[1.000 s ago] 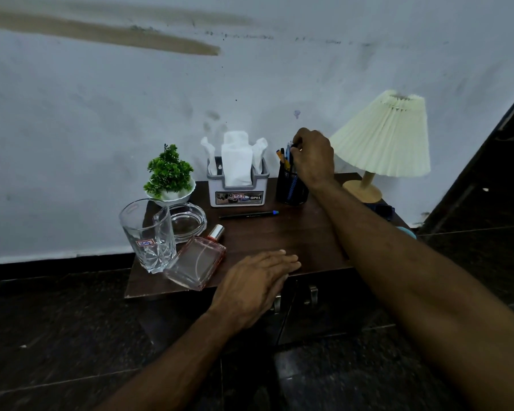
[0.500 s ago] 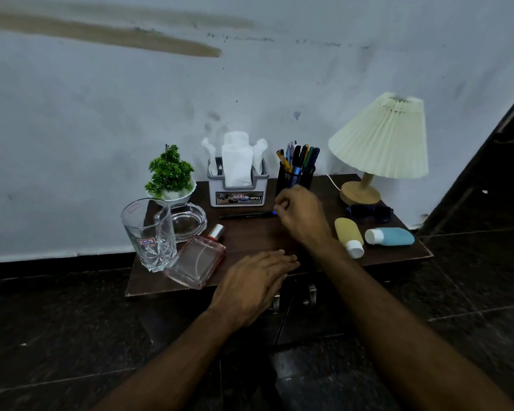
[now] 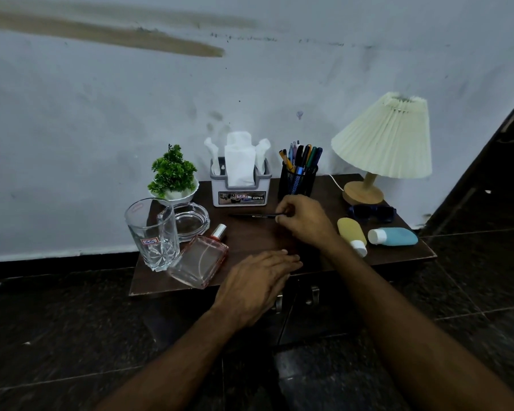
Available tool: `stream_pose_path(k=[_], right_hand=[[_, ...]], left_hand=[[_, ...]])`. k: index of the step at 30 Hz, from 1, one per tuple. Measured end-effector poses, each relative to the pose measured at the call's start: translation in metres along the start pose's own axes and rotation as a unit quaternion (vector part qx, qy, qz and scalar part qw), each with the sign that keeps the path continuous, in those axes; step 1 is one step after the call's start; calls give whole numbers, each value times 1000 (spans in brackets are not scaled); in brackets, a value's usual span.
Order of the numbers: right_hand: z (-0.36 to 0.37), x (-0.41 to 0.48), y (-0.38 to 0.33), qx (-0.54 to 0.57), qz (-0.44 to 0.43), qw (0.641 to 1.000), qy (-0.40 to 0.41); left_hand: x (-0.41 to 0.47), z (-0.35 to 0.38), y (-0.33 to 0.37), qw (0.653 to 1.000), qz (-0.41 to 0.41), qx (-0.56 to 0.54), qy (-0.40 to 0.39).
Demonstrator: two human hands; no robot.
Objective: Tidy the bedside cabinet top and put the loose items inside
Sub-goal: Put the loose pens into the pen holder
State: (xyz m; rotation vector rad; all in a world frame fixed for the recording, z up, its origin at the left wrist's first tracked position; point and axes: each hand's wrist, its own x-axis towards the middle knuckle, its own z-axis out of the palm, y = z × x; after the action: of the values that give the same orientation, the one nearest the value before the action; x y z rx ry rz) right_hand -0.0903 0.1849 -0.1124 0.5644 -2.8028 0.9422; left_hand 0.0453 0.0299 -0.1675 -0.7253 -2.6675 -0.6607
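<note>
A dark wooden bedside cabinet stands against the wall. My right hand pinches the right end of a black pen that lies in front of the tissue box. My left hand rests flat and empty on the cabinet's front edge, above the two door handles. A perfume bottle lies at the front left beside a drinking glass. A yellow bottle, a blue bottle and dark sunglasses lie to the right.
A black mesh pen holder full of pens stands at the back. A small potted plant and a glass ashtray are on the left. A pleated lamp is at the back right. The floor is dark tile.
My right hand left the pen holder, came down to the loose pen and closed its fingers on its right end. My left hand stayed put.
</note>
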Motion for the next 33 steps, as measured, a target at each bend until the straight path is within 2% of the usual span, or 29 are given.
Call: stream_pose_path(k=[3, 6, 9, 12, 16, 20, 24, 33], right_hand=[[-12, -21, -2, 212, 30, 974, 68], [-35, -36, -16, 387, 22, 910, 148], [-56, -30, -30, 431, -8, 863, 263], [-70, -9, -36, 386, -34, 845, 368], [-69, 20, -32, 226, -51, 875, 426], [-57, 42, -22, 104, -50, 920, 374], [-53, 59, -19, 34, -49, 947, 315], [-46, 89, -21, -113, -37, 967, 224]], left_hand=[[0, 0, 0, 1000, -3, -1, 11], [0, 1, -1, 1000, 0, -9, 14], [-1, 1, -1, 1000, -6, -7, 10], [0, 1, -2, 1000, 2, -11, 14], [-1, 1, -2, 1000, 1, -16, 14], [0, 1, -3, 1000, 1, -19, 12], [-1, 0, -2, 1000, -2, -11, 11], [-2, -2, 0, 1000, -3, -10, 11]])
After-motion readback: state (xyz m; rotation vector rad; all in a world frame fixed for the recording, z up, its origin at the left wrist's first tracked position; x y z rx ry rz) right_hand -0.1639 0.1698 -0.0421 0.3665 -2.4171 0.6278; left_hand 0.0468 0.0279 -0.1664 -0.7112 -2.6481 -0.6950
